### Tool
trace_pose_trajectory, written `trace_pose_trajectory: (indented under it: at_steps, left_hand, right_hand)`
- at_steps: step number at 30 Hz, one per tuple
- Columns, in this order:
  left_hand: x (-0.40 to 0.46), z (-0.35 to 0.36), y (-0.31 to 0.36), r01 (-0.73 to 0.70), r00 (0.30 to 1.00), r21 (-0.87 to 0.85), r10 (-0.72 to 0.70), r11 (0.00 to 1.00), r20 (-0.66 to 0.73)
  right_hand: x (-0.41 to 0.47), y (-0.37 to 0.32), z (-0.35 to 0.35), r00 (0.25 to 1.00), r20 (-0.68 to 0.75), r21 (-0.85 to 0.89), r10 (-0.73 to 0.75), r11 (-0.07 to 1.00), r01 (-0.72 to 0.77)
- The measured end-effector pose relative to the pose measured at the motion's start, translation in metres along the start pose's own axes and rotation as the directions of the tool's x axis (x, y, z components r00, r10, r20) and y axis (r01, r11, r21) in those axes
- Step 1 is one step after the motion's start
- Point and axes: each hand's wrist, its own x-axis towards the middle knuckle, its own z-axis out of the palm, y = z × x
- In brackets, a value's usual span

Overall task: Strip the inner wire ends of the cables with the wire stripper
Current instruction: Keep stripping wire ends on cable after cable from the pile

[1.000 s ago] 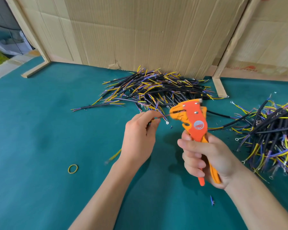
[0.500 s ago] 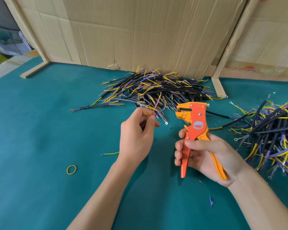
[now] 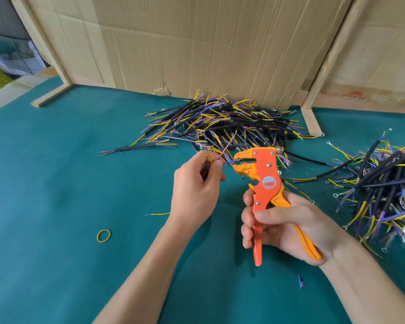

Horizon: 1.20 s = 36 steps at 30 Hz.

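Note:
My right hand (image 3: 283, 224) grips the handles of an orange wire stripper (image 3: 265, 181), held upright with its jaws pointing left. My left hand (image 3: 197, 183) pinches a cable whose thin inner wires fan out above my fingers. Its blue inner wire (image 3: 229, 161) reaches into the stripper's jaws. A pink wire (image 3: 229, 142) and a short yellow wire (image 3: 209, 158) stick up from the same pinch. The stripper's handles are spread apart.
A pile of black cables (image 3: 220, 122) with yellow and purple wire ends lies against the cardboard wall (image 3: 208, 43). Another pile (image 3: 388, 183) lies at the right. A yellow rubber band (image 3: 103, 235), a loose yellow wire (image 3: 158, 214) and a blue scrap (image 3: 300, 281) lie on the green mat (image 3: 56, 183).
The stripper's handles went from squeezed to spread. My left hand turned the cable and brought its blue wire into the jaws. The right hand moved the stripper slightly left.

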Motion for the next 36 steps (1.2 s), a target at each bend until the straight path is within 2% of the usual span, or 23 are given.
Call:
trace_pose_trajectory:
  at_steps: [6,36]
  left_hand:
    - [-0.0004,0.0011,0.0006,-0.011,1.000,0.037,0.011,0.999,0.007]
    - [0.0010,0.0006,-0.0015,-0.024,0.999,0.038,0.025,0.999,-0.020]
  right_hand:
    - [0.0019,0.0000,0.0025,0.999,-0.045,0.010,-0.008,1.000,0.008]
    - [0.0036,0.0022,-0.0053,0.998,0.066,-0.010,-0.012,1.000,0.012]
